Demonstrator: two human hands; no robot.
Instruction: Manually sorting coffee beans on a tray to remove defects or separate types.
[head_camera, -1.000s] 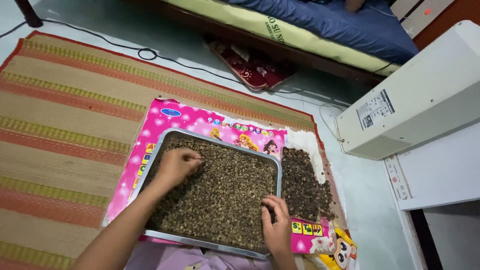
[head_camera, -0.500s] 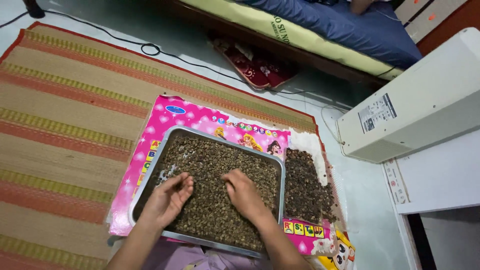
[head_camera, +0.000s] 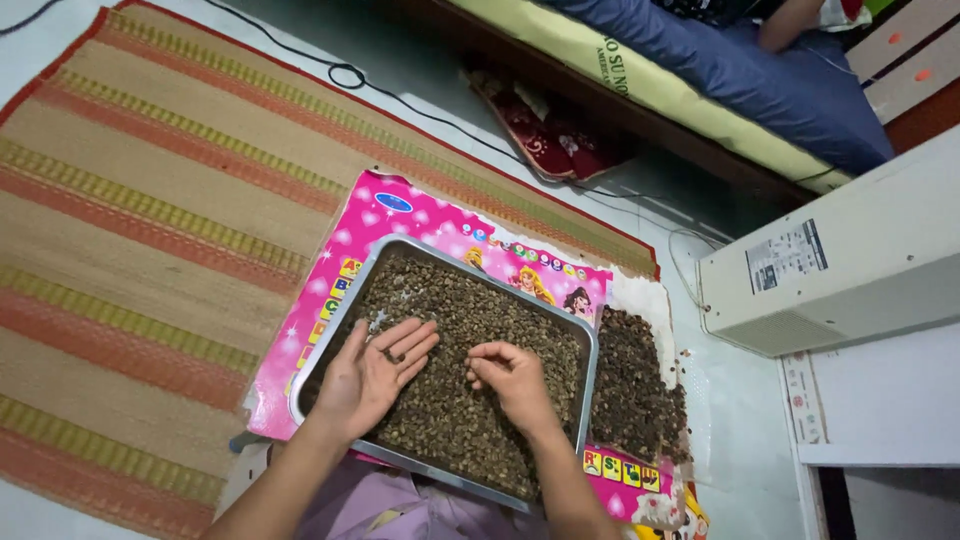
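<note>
A rectangular metal tray (head_camera: 352, 288) full of small brown-green beans (head_camera: 470, 320) lies on a pink picture sheet (head_camera: 400, 215). My left hand (head_camera: 372, 372) rests palm up on the beans in the tray's near left part, fingers spread, with a few beans on the fingers. My right hand (head_camera: 512, 378) sits beside it in the middle of the tray, fingers curled and pinched over the beans. To the right of the tray a darker heap of beans (head_camera: 635, 385) lies on white paper (head_camera: 640, 297).
A striped woven mat (head_camera: 150, 200) covers the floor on the left. A black cable (head_camera: 345, 75) runs behind it. A low bed with a blue sheet (head_camera: 760, 75) and a person's arm on it stands at the back. A white appliance (head_camera: 850, 260) stands at the right.
My left hand has turned palm up and moved toward the tray's middle. My right hand came from the tray's near right edge to the middle. The view shifted, so everything sits further right.
</note>
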